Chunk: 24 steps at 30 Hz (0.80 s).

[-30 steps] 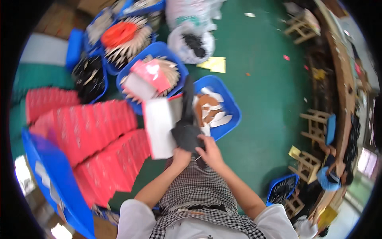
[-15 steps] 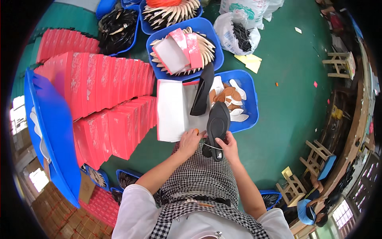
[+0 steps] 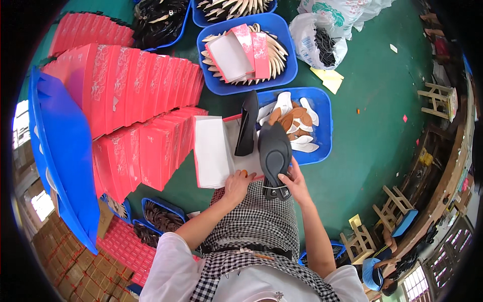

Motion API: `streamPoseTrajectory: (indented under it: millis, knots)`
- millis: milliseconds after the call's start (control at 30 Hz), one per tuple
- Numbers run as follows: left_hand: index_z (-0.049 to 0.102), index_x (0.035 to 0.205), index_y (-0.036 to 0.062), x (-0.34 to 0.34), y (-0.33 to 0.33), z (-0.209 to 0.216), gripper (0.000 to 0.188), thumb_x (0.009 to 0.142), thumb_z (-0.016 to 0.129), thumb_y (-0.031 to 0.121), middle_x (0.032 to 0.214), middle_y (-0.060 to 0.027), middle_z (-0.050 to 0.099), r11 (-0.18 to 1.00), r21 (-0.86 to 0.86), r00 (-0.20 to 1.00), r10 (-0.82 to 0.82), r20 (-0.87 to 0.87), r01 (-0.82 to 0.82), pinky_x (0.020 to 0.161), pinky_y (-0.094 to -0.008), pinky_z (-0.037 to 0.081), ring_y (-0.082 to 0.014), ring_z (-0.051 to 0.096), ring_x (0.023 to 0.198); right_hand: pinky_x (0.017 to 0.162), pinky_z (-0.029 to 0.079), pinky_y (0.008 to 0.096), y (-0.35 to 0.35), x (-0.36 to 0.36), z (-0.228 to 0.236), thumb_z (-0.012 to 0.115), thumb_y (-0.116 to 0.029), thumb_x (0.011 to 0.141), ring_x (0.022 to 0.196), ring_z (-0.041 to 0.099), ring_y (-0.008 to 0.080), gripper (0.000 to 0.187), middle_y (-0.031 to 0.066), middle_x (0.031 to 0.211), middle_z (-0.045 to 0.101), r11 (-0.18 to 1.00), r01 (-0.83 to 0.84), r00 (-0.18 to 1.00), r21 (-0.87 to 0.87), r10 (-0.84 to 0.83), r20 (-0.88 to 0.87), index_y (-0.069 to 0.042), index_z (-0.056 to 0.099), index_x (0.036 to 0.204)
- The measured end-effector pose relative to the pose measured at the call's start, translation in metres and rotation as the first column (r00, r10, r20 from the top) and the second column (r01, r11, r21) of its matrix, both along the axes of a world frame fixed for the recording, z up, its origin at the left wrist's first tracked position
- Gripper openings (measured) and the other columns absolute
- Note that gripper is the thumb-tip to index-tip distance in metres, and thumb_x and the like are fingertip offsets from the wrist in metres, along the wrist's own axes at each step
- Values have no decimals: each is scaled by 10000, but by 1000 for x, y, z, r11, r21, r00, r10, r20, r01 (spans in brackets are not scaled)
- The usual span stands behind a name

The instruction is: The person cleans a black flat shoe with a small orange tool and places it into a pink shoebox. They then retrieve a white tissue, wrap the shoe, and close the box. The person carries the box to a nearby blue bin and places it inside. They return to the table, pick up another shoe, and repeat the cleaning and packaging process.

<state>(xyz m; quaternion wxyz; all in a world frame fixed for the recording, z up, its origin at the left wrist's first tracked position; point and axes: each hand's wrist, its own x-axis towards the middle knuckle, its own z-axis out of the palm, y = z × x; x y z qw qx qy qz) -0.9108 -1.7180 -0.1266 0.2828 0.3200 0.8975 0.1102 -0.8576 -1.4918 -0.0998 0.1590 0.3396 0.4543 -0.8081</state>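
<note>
In front of my waist is an open shoe box [image 3: 214, 151], white inside with red edges. My left hand [image 3: 237, 187] grips its near edge, fingers bent over the rim; something orange sits on one finger. One black shoe [image 3: 246, 126] stands tilted in the box, toe end away from me. My right hand [image 3: 296, 183] holds a second black shoe [image 3: 274, 151] by its heel end, thumb on top. That shoe's inner sole faces up over the right side of the box. A thin pale band crosses near its heel, and dark parts show beneath.
Rows of red shoe boxes [image 3: 121, 90] stand on the left, beside a tilted blue container [image 3: 65, 156]. Beyond my hands, a blue basin [image 3: 327, 126] holds white and brown insoles; another blue basin [image 3: 246, 22] carries pale pieces and red cartons. White sacks and wooden stools are on the right.
My right hand has turned the held shoe more upright and brought it slightly lower. My left hand stays on the box edge. The view has shifted a little.
</note>
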Motion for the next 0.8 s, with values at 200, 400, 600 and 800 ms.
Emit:
streamPoseTrajectory:
  millis: [200,400,600,800]
  knots:
    - [692,1040,156,20,-7,3,270,805,558,140,873,-44,594,997,-77,999,2,43,2,646,-382,482,-214,580,880,950,445,302,-14,8,-22,639,15,858,1100,560,161,634,94,1250,565,981,-190,981,-49,187,-52,4,330,1411]
    - [667,902,54,22,-3,19,175,815,552,154,865,-96,650,999,-30,981,-18,194,25,698,-407,510,-274,590,874,964,435,311,-7,17,-24,637,74,779,1101,557,168,539,69,1216,582,955,-264,964,-135,258,-58,-11,463,1283]
    - [618,794,18,37,-3,30,281,872,472,245,741,-140,649,995,57,948,65,312,-87,681,-466,495,-318,598,804,918,446,286,27,60,-17,623,106,722,1016,573,138,515,17,1109,607,872,-423,892,-245,448,55,-25,520,1210]
    - [630,1082,118,28,9,62,320,869,454,279,806,-176,633,988,31,836,109,537,-149,710,-485,495,-329,609,806,834,453,251,57,79,-21,592,117,680,911,579,104,437,-8,987,630,835,-476,838,-276,526,144,-28,567,1092]
